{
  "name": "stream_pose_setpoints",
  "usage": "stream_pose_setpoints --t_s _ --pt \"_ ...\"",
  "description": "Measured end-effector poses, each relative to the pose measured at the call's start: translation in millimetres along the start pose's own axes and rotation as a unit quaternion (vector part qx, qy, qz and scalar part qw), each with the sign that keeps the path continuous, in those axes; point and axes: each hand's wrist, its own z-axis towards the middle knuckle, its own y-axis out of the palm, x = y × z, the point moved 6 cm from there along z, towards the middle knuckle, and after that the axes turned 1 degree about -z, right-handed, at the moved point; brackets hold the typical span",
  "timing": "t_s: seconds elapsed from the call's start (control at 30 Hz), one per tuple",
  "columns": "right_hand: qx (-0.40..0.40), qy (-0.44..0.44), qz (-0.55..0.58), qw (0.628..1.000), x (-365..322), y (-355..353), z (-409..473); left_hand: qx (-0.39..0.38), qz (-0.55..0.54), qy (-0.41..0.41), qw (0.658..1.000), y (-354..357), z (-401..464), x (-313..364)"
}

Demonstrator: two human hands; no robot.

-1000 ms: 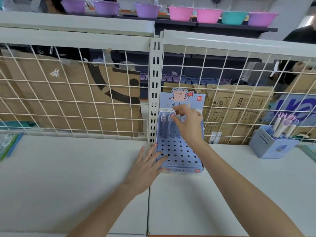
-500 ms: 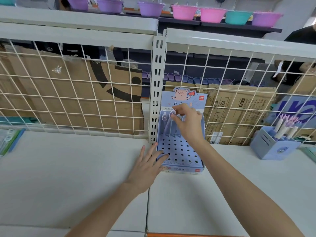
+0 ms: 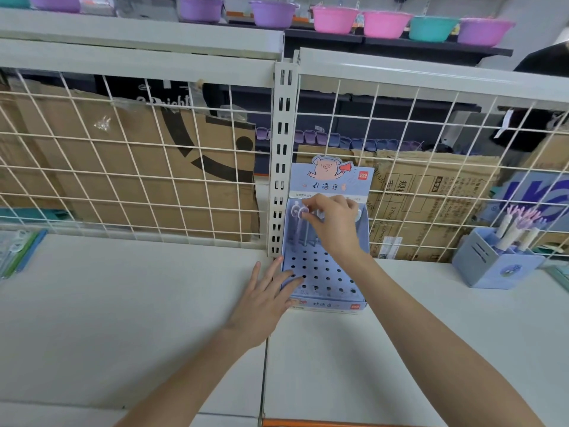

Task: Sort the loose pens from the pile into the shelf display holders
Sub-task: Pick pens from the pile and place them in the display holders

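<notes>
The white shelf (image 3: 123, 318) stretches wide under you, wire grid (image 3: 138, 155) at its back, and the blue perforated display holder (image 3: 323, 282) stands against that grid. Your left hand (image 3: 264, 300) lies flat and open-fingered at the holder's front left corner, fingertips on its hole board. Your right hand (image 3: 334, 224) is up at the holder's back row, fingers pinched round the top of a pen (image 3: 303, 226) standing upright there. Right of the holder, well apart, a blue pen cup (image 3: 492, 263) holds more pens.
</notes>
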Motion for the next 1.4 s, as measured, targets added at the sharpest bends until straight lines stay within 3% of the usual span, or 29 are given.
stream_pose_setpoints --t_s 0.17,0.57,0.93,1.0,1.13,1.23,1.4 --pt "0.028 -0.041 -0.038 0.998 1 11 -3 -0.002 0.003 -0.003 1.0 0 0 -1" --pt "0.069 -0.04 -0.073 0.994 3 17 -6 0.0 0.012 -0.016 1.0 -3 0 2" --pt "0.021 -0.011 -0.046 0.999 3 16 -6 -0.013 -0.015 -0.072 0.997 -26 -15 19" --pt "0.039 -0.004 -0.021 0.999 5 13 -13 0.012 -0.08 -0.122 0.989 -35 -27 14" --pt "0.065 -0.034 0.065 0.995 -11 9 -41 0.082 -0.195 -0.278 0.937 -53 -56 -9" --pt "-0.001 -0.082 0.139 0.987 -37 24 -67 0.11 -0.191 -0.377 0.899 -65 -89 -30" --pt "-0.119 -0.128 0.212 0.961 -94 64 -98 0.11 -0.14 -0.461 0.87 -95 -155 -69"
